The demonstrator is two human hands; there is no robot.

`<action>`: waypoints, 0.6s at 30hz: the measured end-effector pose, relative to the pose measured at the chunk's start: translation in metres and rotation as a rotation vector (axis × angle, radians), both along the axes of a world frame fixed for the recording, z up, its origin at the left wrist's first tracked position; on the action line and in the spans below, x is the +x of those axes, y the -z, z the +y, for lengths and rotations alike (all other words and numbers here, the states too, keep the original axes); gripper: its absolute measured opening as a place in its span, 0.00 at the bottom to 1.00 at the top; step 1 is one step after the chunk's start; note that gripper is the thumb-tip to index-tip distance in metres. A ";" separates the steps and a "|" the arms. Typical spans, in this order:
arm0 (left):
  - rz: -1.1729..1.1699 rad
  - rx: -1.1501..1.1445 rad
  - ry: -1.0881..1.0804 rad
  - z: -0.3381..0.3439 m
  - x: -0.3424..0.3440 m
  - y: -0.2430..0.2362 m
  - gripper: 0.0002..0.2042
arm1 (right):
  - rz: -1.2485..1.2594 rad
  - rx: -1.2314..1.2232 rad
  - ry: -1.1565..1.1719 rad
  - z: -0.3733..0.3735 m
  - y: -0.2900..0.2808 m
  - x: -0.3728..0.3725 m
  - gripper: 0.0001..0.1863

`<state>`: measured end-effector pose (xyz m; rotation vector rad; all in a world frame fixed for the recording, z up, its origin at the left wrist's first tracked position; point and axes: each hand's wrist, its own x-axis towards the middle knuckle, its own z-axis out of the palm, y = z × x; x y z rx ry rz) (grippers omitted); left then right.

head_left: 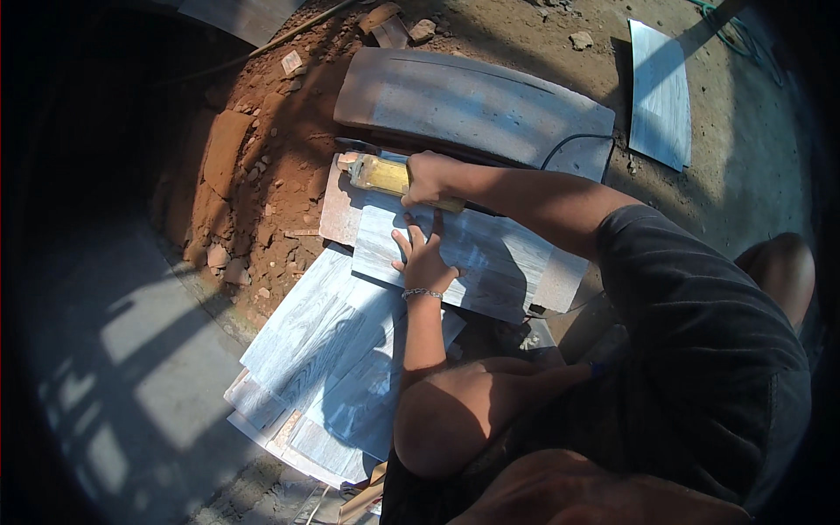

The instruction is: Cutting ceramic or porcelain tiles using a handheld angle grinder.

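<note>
My right hand point(427, 178) grips a yellow angle grinder point(378, 173) at the far left edge of a grey wood-grain tile point(490, 262). The grinder's black cord point(573, 140) runs back to the right. My left hand point(423, 254) lies flat on that tile with fingers spread, just below the grinder, a bracelet on its wrist. The tile rests on a pinkish slab point(337, 214).
A pile of similar grey tiles point(324, 359) lies in front of my knees. A long tile point(472, 105) lies beyond the grinder, and another tile point(661, 92) at the far right. Red earth with brick rubble point(236, 192) is at the left.
</note>
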<state>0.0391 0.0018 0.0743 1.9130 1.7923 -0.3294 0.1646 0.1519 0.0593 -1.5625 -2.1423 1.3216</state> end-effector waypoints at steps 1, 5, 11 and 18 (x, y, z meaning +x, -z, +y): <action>0.008 0.000 0.003 0.000 0.000 0.001 0.61 | -0.016 0.010 0.006 0.000 0.001 0.000 0.30; 0.028 -0.002 0.013 0.001 -0.001 0.003 0.61 | 0.005 0.006 0.007 -0.001 0.000 0.001 0.30; -0.030 -0.005 -0.024 0.000 0.000 -0.001 0.55 | 0.018 -0.038 -0.007 -0.001 -0.005 0.003 0.32; -0.049 0.021 -0.024 0.000 0.000 -0.002 0.39 | 0.025 -0.014 0.005 -0.003 -0.004 0.005 0.31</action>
